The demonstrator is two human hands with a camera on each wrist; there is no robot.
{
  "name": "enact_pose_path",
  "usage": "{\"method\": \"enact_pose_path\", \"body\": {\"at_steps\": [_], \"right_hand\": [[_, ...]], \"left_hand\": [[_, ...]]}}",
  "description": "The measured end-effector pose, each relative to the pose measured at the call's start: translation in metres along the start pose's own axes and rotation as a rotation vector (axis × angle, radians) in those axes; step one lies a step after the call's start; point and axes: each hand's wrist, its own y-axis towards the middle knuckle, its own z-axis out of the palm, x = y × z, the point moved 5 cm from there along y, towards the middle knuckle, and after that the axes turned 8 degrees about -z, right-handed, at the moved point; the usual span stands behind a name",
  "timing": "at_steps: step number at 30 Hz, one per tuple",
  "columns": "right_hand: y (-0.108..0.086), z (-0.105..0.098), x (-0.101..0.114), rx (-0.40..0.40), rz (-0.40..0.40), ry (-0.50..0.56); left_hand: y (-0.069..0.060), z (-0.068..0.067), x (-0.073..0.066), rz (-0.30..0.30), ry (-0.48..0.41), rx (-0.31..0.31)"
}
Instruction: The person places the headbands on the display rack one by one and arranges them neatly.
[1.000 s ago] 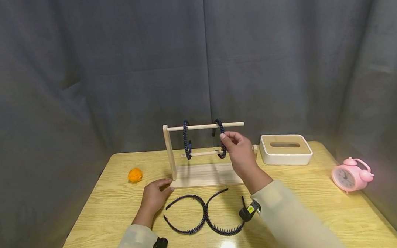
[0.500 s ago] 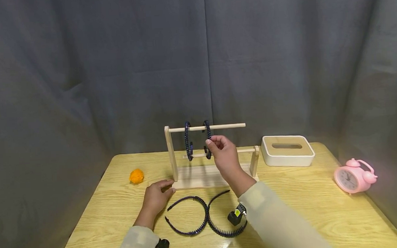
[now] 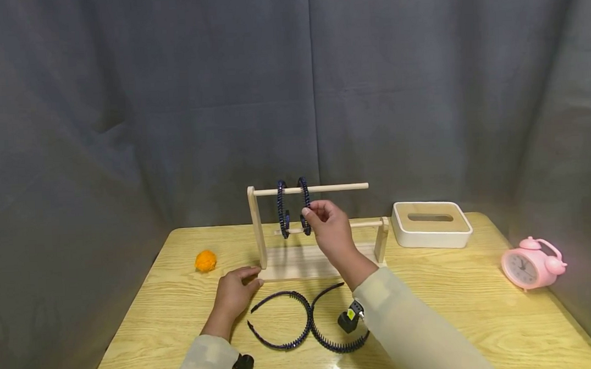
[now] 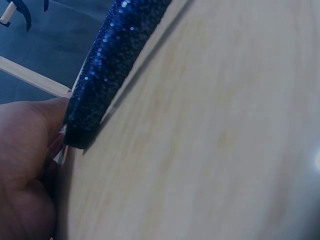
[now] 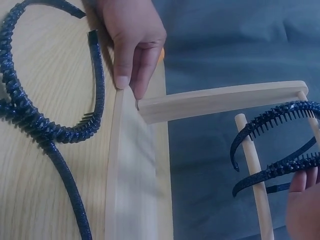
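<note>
Two dark blue toothed headbands hang on the upper rod of a wooden rack (image 3: pixel 299 261). My right hand (image 3: pixel 331 232) pinches the right one (image 3: pixel 304 198) between thumb and fingers; the left one (image 3: pixel 281 207) hangs beside it, apart. My left hand (image 3: pixel 233 292) holds the left end of the rack's base with thumb and fingertips, as the right wrist view also shows (image 5: pixel 135 45). Two more headbands lie touching on the table in front of the rack, a left one (image 3: pixel 300 301) and a right one (image 3: pixel 338 348), the latter partly hidden by the right wrist's camera.
An orange ball (image 3: pixel 206 261) sits left of the rack. To its right stand a white tissue box with a wooden top (image 3: pixel 431 239) and, farther right, a pink alarm clock (image 3: pixel 532 265). A dark curtain (image 3: pixel 222 99) hangs behind the table.
My right hand has moved left along the upper rod with its headband, bringing it nearer the other hanging one. My left hand stays at the rack's base.
</note>
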Motion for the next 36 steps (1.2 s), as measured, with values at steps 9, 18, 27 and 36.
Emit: {"method": "enact_pose_path", "body": {"at_steps": [9, 18, 27, 36], "right_hand": [[-0.002, 0.001, -0.002, 0.022, -0.009, -0.019], [-0.007, -0.007, -0.001, 0.034, -0.001, -0.013], [-0.035, -0.028, -0.003, 0.005, -0.004, -0.039], [-0.103, -0.033, -0.022, 0.361, -0.055, -0.32]], "left_hand": [[-0.002, -0.004, -0.005, -0.001, 0.0, 0.0], [-0.002, -0.003, -0.007, 0.001, 0.002, 0.0], [-0.001, -0.004, -0.007, 0.006, 0.017, 0.001], [0.001, -0.004, -0.003, -0.015, 0.01, 0.006]]}}
